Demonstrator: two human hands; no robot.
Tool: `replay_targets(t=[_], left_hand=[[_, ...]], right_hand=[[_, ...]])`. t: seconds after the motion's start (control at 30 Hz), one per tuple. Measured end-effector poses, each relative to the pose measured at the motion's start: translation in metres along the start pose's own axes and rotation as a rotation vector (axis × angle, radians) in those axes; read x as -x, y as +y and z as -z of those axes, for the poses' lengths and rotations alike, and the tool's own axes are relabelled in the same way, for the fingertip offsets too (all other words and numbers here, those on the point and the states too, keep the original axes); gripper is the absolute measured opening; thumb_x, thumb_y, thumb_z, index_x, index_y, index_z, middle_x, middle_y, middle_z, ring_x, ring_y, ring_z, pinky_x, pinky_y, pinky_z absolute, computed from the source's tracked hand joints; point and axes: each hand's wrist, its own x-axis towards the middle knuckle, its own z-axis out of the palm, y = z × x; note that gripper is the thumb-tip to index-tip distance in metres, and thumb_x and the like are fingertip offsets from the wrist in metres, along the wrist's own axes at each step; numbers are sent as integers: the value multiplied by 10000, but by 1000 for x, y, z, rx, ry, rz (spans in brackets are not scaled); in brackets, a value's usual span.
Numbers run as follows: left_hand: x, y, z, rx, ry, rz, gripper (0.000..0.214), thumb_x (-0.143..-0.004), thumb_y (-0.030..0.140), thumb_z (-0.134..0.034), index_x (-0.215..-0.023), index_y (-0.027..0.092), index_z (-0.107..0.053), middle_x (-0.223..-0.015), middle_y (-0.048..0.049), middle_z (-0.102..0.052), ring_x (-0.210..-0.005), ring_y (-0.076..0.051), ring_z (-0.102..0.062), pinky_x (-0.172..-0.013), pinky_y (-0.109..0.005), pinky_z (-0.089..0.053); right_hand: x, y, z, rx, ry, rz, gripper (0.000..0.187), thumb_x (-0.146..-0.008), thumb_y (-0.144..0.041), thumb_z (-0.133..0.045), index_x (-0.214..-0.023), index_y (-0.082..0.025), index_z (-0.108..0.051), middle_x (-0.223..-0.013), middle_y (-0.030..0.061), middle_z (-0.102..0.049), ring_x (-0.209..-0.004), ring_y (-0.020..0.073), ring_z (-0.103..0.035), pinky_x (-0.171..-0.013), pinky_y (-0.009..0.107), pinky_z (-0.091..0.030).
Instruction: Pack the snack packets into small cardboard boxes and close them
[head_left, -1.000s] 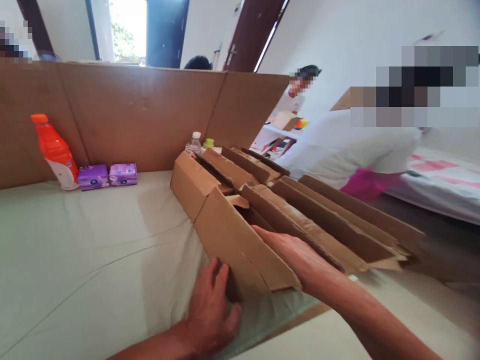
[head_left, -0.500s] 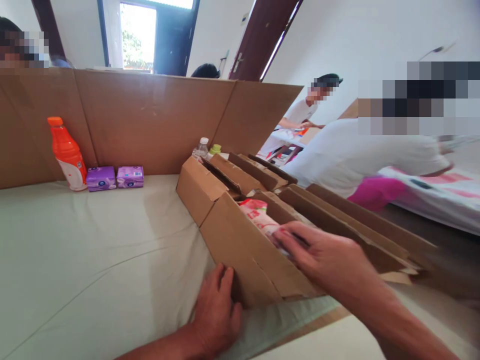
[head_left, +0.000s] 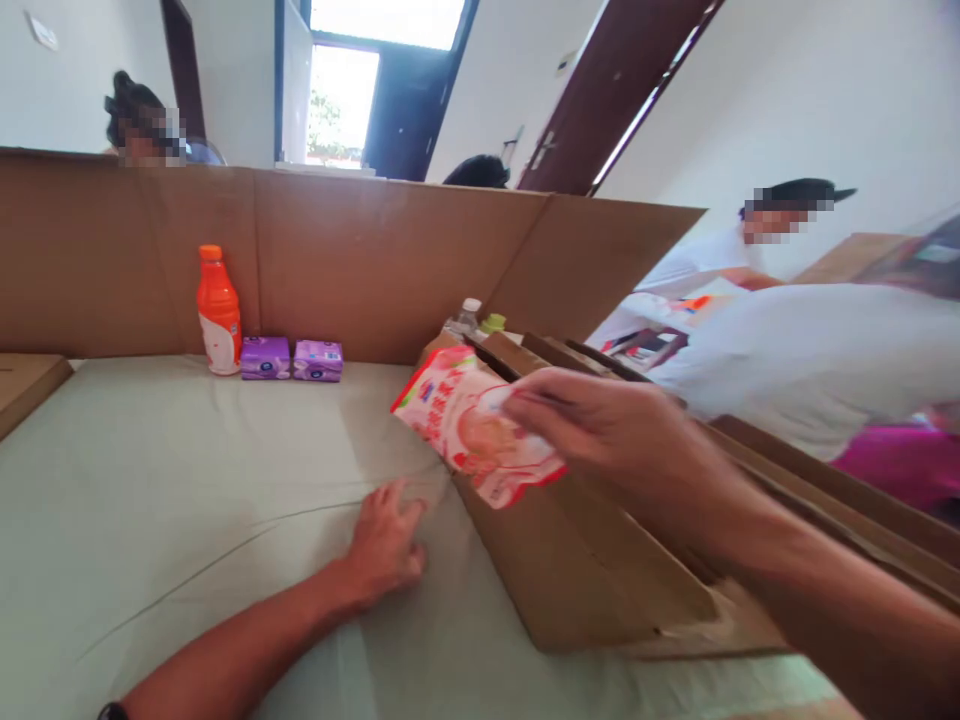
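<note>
Pinched in my right hand (head_left: 592, 410) is a red and white snack packet (head_left: 480, 425) with printed lettering. The packet hangs tilted over the near side of a divided cardboard box (head_left: 570, 560), whose slots lie to the right. My left hand (head_left: 386, 540) is over the pale green cloth (head_left: 225, 520), left of the box, with its fingers loosely apart and nothing in them. At the back of the cloth an orange bottle (head_left: 218, 315) stands upright. Two purple tissue packs, a left one (head_left: 265, 358) and a right one (head_left: 318, 361), sit beside it.
A cardboard panel (head_left: 375, 260) stands along the back. Behind the box are a clear bottle (head_left: 469, 312) and a green cap (head_left: 493, 323). Another cardboard piece (head_left: 30, 385) lies at the left edge. People in white shirts (head_left: 810, 350) are at the right.
My right hand has lifted the snack packet out of the cardboard box and moved it left. My left hand has come away from the box's side. The view has swung left.
</note>
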Motion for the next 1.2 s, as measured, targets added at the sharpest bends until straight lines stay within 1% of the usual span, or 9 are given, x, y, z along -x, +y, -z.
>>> replay_targets(t=[0.17,0.33,0.53,0.63,0.73,0.87,1.03,1.1,1.2], left_hand=[[18,-52,31,-108,110,115,326,-855,239,-604,-1165,160,-664,-1450,-166,-536,-1389,-350,-420,-1188,-556,-308],[20,-58,25,-125,105,73,271,-869,311,-626,-1092,169,-689,-1375,-147,-593,-1340,-324,-471,-1178,-507,-331],[17,-60,23,-117,93,70,269,-875,302,-609,-1093,167,-688,-1396,-153,-582,-1360,-328,-456,-1189,-532,-317],[17,-60,24,-126,95,72,263,-873,290,-610,-1097,174,-687,-1409,-147,-579,-1372,-323,-448,-1191,-527,-317],[18,-59,24,-150,98,65,263,-874,283,-620,-1107,180,-684,-1413,-139,-583,-1367,-311,-456,-1192,-512,-322],[17,-60,27,-206,105,52,278,-887,248,-603,-1148,180,-672,-1429,-146,-575,-1373,-317,-456,-1184,-522,-323],[10,-65,30,-273,122,5,302,-909,216,-552,-1187,168,-660,-1441,-175,-567,-1377,-350,-459,-1160,-563,-331],[7,-66,31,-298,131,-5,324,-911,220,-549,-1213,168,-654,-1444,-177,-566,-1377,-354,-463,-1160,-566,-329],[5,-67,32,-333,135,-7,341,-907,231,-560,-1234,191,-650,-1434,-157,-583,-1366,-346,-483,-1147,-558,-353]], right_hand=[[-58,-30,-100,168,-324,172,264,-912,-290,-485,-747,-202,-672,-705,47,-697,-628,163,-577,-586,262,-325],[-125,-60,-192,179,-382,248,217,-906,-234,-539,-806,-225,-732,-813,42,-752,-740,176,-644,-622,259,-333],[-198,-71,-231,156,-238,230,278,-954,-211,-490,-1108,-219,-722,-1196,93,-740,-1066,238,-654,-866,323,-400],[-195,-60,-216,140,-159,212,329,-975,-203,-421,-1139,-195,-705,-1248,124,-718,-1118,268,-641,-940,388,-392],[-159,-41,-178,117,-121,221,312,-945,-196,-443,-1099,-195,-715,-1204,109,-737,-1119,258,-651,-967,391,-401],[-87,-7,-94,25,-2,187,289,-912,-263,-482,-1061,-198,-722,-1083,87,-763,-1018,231,-683,-940,372,-457],[-3,42,18,-116,280,-208,302,-847,-433,-552,-962,-207,-715,-890,61,-753,-784,203,-683,-740,342,-542],[20,64,44,-135,220,-361,299,-835,-435,-546,-917,-197,-708,-846,58,-743,-715,183,-674,-668,315,-553],[41,95,48,-10,-172,-443,266,-846,-359,-528,-886,-186,-726,-768,41,-739,-619,162,-674,-586,271,-552]])
